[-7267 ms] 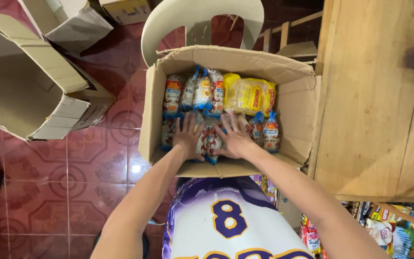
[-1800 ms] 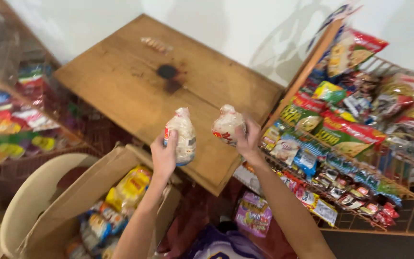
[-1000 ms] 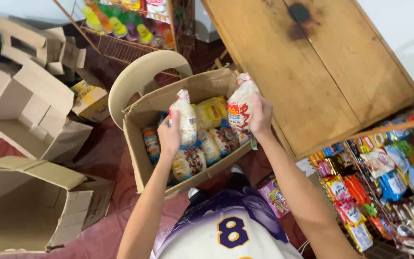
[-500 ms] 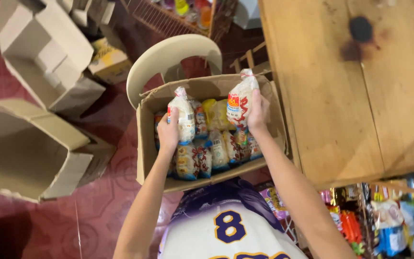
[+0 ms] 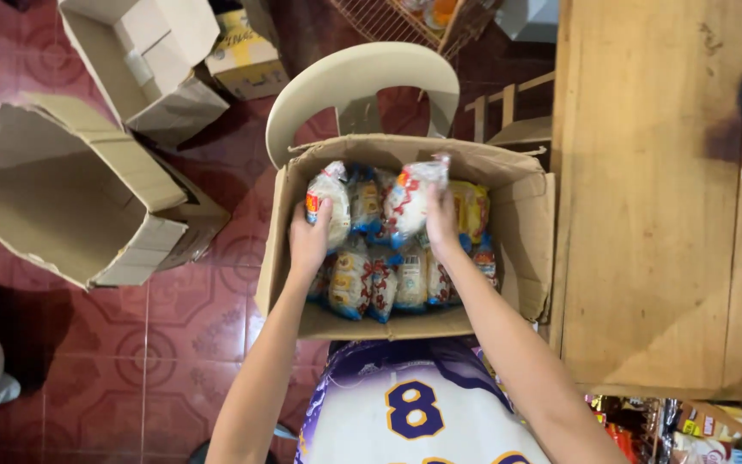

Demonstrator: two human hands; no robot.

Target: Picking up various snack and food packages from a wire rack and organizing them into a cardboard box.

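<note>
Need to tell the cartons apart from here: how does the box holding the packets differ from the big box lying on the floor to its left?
The packet box stands upright on the plastic chair, mouth up; the floor box lies tipped on the red tiles, mouth facing sideways. The packet box is packed with clear noodle packets; the floor box shows nothing inside. The left hand and right hand each hold a packet over the packet box; neither is near the floor box. Both are plain brown cardboard with open flaps.

Two clear packets of pale noodles with red-and-yellow labels, held upright over an open cardboard box (image 5: 508, 258) at frame centre: left packet (image 5: 330, 199) in the left hand (image 5: 309, 242), right packet (image 5: 411, 196) in the right hand (image 5: 441, 225).
</note>
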